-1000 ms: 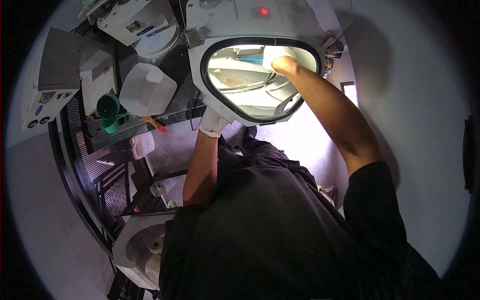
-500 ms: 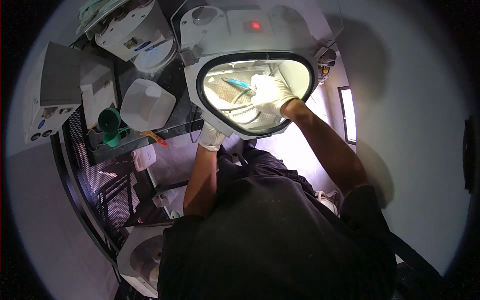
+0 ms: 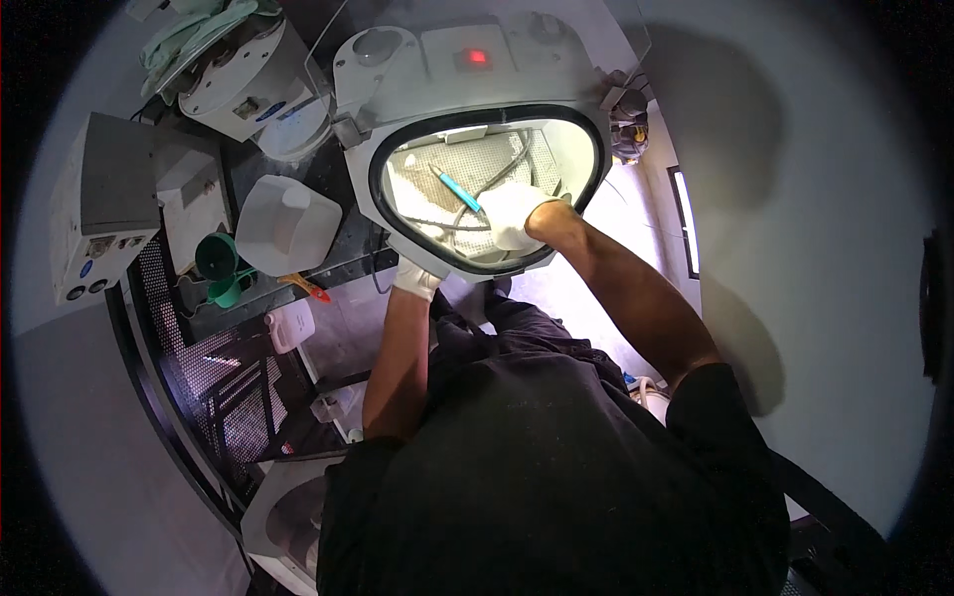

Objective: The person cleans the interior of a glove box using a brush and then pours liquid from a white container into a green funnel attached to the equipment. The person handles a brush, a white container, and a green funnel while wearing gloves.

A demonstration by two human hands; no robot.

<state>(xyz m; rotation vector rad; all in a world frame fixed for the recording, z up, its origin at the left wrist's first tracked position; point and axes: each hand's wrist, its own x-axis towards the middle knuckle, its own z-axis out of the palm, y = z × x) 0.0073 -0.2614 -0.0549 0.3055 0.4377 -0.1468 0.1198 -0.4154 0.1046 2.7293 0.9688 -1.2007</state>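
My white-gloved right hand [image 3: 512,215] reaches in through the open top of a lit blasting cabinet [image 3: 467,84]. Its fingers close on the rear end of a slim blue blasting pen [image 3: 458,189], whose tip points up and to the left. Around the pen, a dark hose [image 3: 509,167] curves over a perforated metal floor [image 3: 427,184]. My left hand [image 3: 417,278], also gloved in white, goes under the cabinet's lower left edge. The cabinet hides its fingers.
A white plastic tub [image 3: 288,226], green cups [image 3: 217,258] and a brush with a red tip [image 3: 304,287] are on the dark bench to the left. A grey box unit [image 3: 104,209] stands beyond them. A pale wall [image 3: 815,248] rises on the right.
My right hand has moved slightly down and left inside the cabinet. The blue pen has turned to a steeper slant. The whole view has shifted a little; my left hand stays under the edge.
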